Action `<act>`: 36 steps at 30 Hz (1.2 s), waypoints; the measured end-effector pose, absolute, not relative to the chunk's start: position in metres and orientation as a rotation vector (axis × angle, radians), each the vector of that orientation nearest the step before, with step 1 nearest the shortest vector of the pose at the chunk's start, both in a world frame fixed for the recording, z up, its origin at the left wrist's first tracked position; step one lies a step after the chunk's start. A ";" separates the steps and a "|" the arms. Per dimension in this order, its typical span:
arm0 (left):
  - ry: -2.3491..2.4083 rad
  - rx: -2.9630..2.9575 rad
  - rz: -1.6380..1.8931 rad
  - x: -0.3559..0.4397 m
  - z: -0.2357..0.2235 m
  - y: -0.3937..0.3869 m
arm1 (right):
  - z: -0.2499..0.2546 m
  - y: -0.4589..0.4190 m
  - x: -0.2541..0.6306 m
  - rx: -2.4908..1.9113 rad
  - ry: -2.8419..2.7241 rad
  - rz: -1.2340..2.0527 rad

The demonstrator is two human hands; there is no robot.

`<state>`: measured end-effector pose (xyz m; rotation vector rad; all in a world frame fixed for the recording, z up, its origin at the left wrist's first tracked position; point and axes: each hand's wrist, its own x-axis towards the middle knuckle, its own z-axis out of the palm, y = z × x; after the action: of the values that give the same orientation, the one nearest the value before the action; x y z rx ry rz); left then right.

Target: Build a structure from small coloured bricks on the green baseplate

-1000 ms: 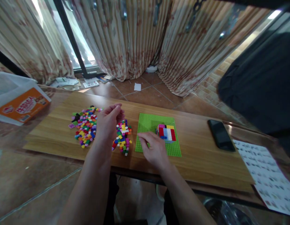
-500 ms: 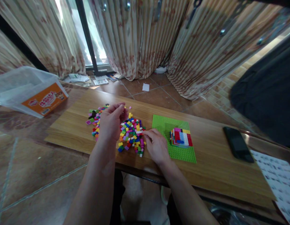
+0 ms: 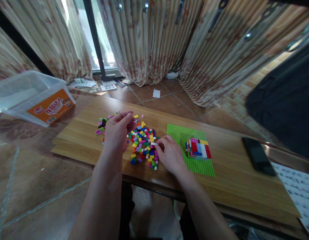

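1. White plastic brick (image 3: 153, 143) is met at one end by the fingertips of the right hand (image 3: 170, 153), whose thumb and forefinger are held narrow; whether it is gripped cannot be told.
2. Above the loose bricks (image 3: 141, 136), the left hand (image 3: 119, 131) is held with thumb and fingers close together; whether anything is pinched cannot be seen.
3. Those multicoloured bricks are spread on the wooden board (image 3: 76, 133), around and between both hands.
4. Right of the right hand, a striped brick block (image 3: 198, 149) is set on a green baseplate (image 3: 176, 131).
5. Farther right, a black phone (image 3: 258, 156) is placed.
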<state>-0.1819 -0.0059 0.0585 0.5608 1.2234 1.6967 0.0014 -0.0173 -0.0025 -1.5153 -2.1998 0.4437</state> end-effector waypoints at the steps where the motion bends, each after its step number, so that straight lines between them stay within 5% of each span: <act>1: 1.226 0.561 1.695 -0.181 0.058 -0.006 | -0.002 -0.018 0.002 -1.520 -2.199 0.452; 36: 1.275 0.595 1.628 -0.167 0.057 0.000 | 0.001 -0.017 -0.003 -1.593 -2.077 0.586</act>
<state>-0.1667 0.0001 0.0566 0.5950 1.2752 1.6283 -0.0033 -0.0171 0.0007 -1.5925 -2.0767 0.5857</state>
